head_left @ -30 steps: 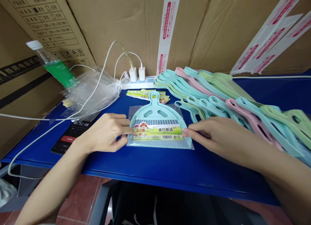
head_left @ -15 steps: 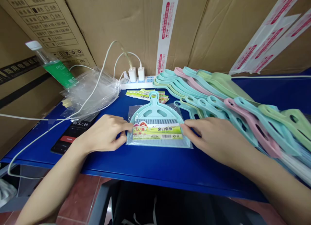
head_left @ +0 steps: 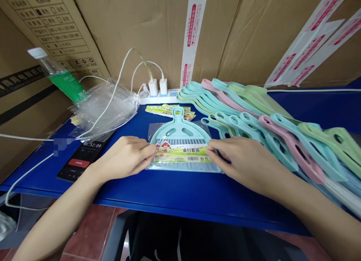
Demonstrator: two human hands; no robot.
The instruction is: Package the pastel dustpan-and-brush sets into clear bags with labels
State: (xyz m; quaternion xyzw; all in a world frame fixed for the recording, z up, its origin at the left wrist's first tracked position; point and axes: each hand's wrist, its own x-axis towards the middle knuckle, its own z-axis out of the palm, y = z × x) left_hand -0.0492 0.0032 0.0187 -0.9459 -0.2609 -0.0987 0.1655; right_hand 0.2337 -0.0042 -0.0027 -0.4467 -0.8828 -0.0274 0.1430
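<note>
Blue tabletop [head_left: 180,189] carries, near its front edge, a bagged mint dustpan-and-brush set [head_left: 177,131], whose clear sleeve [head_left: 150,128] is pinched from both sides by the left hand [head_left: 124,159] and right hand [head_left: 242,159], seemingly to keep the set squared and steady.

The dustpan [head_left: 177,131] in front of me is moulded pale-aqua plastic, smooth with a low sheen. Its clear polythene sleeve [head_left: 183,167] is thin and glossy, and the paper label [head_left: 182,155] is printed. My bench [head_left: 180,191] has a glossy blue finish. The corrugated cardboard cartons [head_left: 135,28] behind it are matt.
</note>
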